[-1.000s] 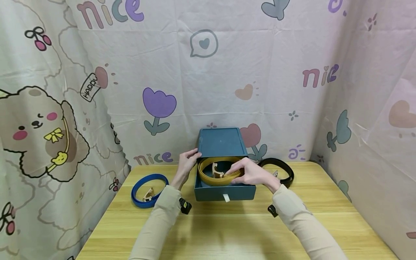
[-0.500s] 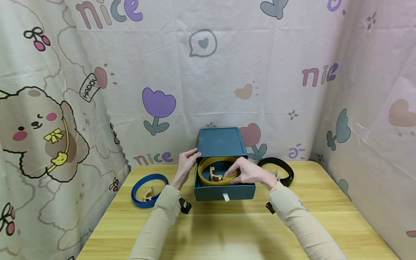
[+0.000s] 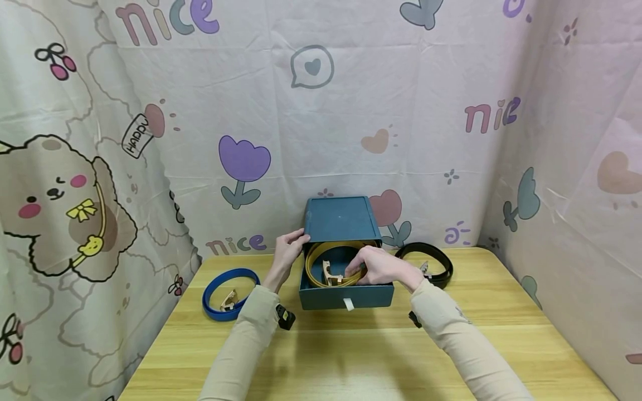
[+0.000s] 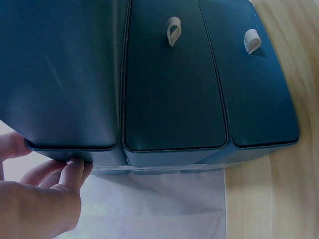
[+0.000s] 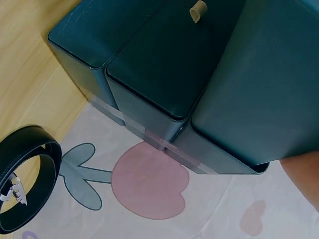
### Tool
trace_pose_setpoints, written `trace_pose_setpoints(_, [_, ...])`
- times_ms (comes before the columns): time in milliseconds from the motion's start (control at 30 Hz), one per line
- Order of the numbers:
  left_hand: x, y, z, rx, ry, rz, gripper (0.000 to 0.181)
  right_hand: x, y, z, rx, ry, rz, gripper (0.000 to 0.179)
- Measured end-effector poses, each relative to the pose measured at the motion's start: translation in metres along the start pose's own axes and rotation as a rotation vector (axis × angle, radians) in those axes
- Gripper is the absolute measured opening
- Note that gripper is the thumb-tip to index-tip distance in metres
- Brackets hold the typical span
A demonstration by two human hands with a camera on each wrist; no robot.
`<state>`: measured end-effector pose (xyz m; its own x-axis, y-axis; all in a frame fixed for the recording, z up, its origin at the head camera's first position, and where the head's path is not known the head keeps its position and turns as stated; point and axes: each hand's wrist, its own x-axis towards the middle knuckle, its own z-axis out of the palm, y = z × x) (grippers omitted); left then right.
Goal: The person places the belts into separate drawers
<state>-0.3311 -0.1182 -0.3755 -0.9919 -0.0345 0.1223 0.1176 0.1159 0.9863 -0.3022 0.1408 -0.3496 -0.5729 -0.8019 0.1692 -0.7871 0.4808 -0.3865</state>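
A yellow belt (image 3: 312,266) lies coiled in the pulled-out top drawer (image 3: 326,299) of a dark teal drawer box (image 3: 343,218). Its gold buckle (image 3: 329,275) faces the inside of the coil. My right hand (image 3: 381,266) reaches over the drawer's right side and pinches the belt near the buckle. The left hand (image 3: 287,256) presses its fingertips against the box's upper left side, seen close up in the left wrist view. In the right wrist view, the drawer's wall hides the belt and most of the hand.
Left of the box, a coiled blue belt (image 3: 207,301) rests on the wooden table (image 3: 346,362). A coiled black belt (image 3: 445,264) lies at the right. Two lower drawers (image 4: 174,94) are closed. A printed cloth (image 3: 326,128) hangs close behind.
My right hand has shifted slightly left and inward, moving the right part of the yellow belt with it. The buckle has slid a little left and down. The left hand stays in place.
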Motion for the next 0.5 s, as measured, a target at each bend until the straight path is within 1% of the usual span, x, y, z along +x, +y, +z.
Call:
trace_pose_setpoints(67, [-0.0004, 0.0000, 0.0000, 0.001, 0.001, -0.004, 0.047, 0.0003, -0.0001, 0.0006, -0.012, 0.000, -0.004, 0.022])
trace_pose_setpoints(300, [-0.0015, -0.0001, -0.0002, 0.001, 0.003, -0.003, 0.047, 0.0010, 0.0005, 0.0022, -0.026, -0.006, 0.023, 0.026])
trace_pose_setpoints(500, [-0.0024, 0.0011, -0.0002, -0.009, -0.001, 0.001, 0.047, 0.0018, 0.0022, 0.0041, -0.050, -0.007, 0.031, 0.026])
